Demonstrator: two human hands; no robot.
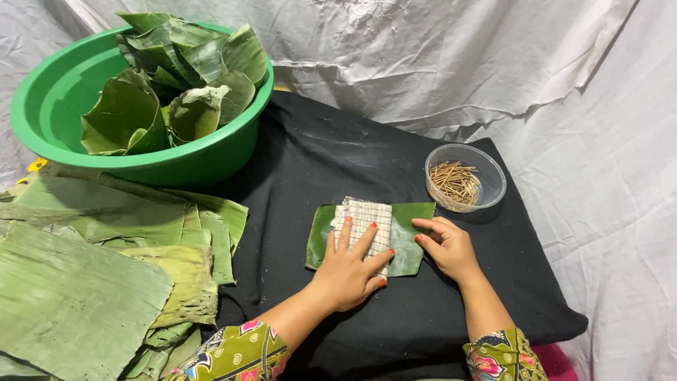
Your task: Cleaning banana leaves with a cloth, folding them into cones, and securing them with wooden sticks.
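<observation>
The left hand (349, 271) lies flat, grip released, on a checked white folded cloth (363, 220) atop a rectangular green banana-leaf piece (405, 243), whose right edge the right hand (446, 245) pins with loose fingers, bare black cloth (310, 155) beyond.

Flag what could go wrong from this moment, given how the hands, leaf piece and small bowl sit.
1. The right hand rests on the leaf piece close to the clear bowl of small sticks; a careless move might tip it.
2. The left hand presses a checked cloth flat on the leaf; hard rubbing could split the leaf along its grain.
3. The leaf pile overhangs the black cloth and may slide.
</observation>
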